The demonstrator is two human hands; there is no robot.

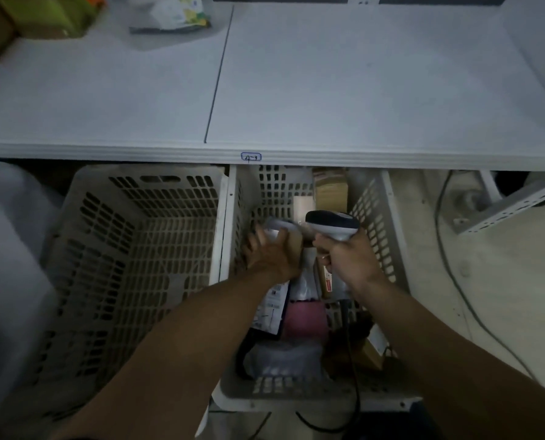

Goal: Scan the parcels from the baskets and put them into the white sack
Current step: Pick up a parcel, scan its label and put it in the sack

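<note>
left hand [269,255] down in right basket [375,223], fingers round pale parcel [279,228], bit blurry. right hand [347,258] grips scanner [333,225] just beside, cable [355,392] trailing over near rim. pink parcel [302,319] underneath. left basket [131,249] alongside, white sack [7,249] far left, table edge [328,154] overhangs baskets

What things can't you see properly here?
Head view only:
1. Motion-blurred: parcel in left hand, label unreadable.
2. Under both forearms: some parcels in right basket.
3. Blurred, cut by left edge: white sack.
4. Covered by right hand fingers: scanner handle.
</note>
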